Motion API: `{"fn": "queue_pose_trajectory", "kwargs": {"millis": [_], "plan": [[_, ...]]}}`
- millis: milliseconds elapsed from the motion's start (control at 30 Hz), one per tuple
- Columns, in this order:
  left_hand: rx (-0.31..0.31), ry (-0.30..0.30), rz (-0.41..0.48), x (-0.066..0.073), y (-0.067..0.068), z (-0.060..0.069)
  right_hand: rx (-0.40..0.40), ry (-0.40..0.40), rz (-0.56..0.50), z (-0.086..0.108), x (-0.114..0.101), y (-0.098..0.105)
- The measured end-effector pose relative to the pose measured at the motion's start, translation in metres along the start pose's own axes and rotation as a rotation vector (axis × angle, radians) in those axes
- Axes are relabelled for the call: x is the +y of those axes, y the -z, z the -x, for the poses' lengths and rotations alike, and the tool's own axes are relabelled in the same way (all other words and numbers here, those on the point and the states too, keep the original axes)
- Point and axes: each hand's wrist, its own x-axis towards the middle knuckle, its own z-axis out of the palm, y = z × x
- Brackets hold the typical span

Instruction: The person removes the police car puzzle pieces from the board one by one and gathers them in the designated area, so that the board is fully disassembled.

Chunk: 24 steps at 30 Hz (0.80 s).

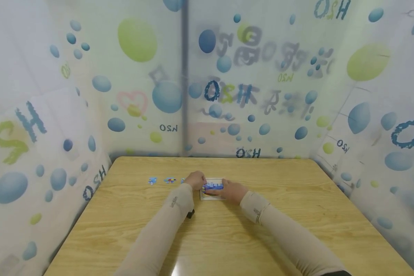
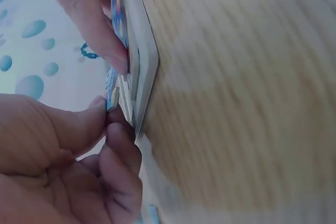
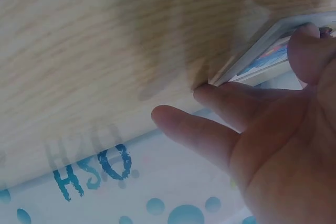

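Note:
A small light-framed puzzle board (image 1: 212, 198) lies on the table between both hands, its picture mostly blue with some red and yellow. At its left side, my left hand (image 1: 195, 180) pinches a puzzle piece (image 2: 111, 92) between thumb and fingers; the left wrist view shows this piece edge-on, just over the frame. From the right, my right hand (image 1: 234, 191) rests on the board. One of its digits lies across the picture, while other fingers extend around the frame's edge in the right wrist view. The hands cover parts of the board.
Left of the board lie loose puzzle pieces: a blue one (image 1: 152, 180), a multicoloured one (image 1: 170, 180) and another (image 1: 183, 180) partly hidden by the left hand. The wooden table (image 1: 262, 172) meets patterned curtains (image 1: 262, 142) at the back and sides.

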Motion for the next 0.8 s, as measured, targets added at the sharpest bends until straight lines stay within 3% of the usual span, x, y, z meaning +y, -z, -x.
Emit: {"fn": "queue_pose_trajectory", "kwargs": {"millis": [67, 200, 333, 433, 600, 800], "plan": [[-0.01, -0.001, 0.017, -0.002, 0.001, 0.001, 0.02, 0.002, 0.001, 0.001, 0.0, -0.001], [-0.051, 0.009, 0.109, -0.006, 0.006, 0.006, 0.064, -0.006, -0.119, -0.001, 0.005, -0.004], [-0.08, 0.046, 0.29, -0.009, 0.012, 0.011, 0.07, -0.047, -0.328, -0.003, 0.013, -0.013], [-0.063, 0.054, 0.392, -0.011, 0.016, 0.015, 0.053, -0.095, -0.471, -0.005, 0.018, -0.02], [-0.011, 0.046, 0.44, -0.021, 0.023, 0.022, 0.047, -0.116, -0.606, -0.005, 0.025, -0.023], [-0.013, 0.08, 0.477, -0.035, 0.031, 0.029, 0.046, -0.097, -0.635, -0.003, 0.026, -0.021]]}}
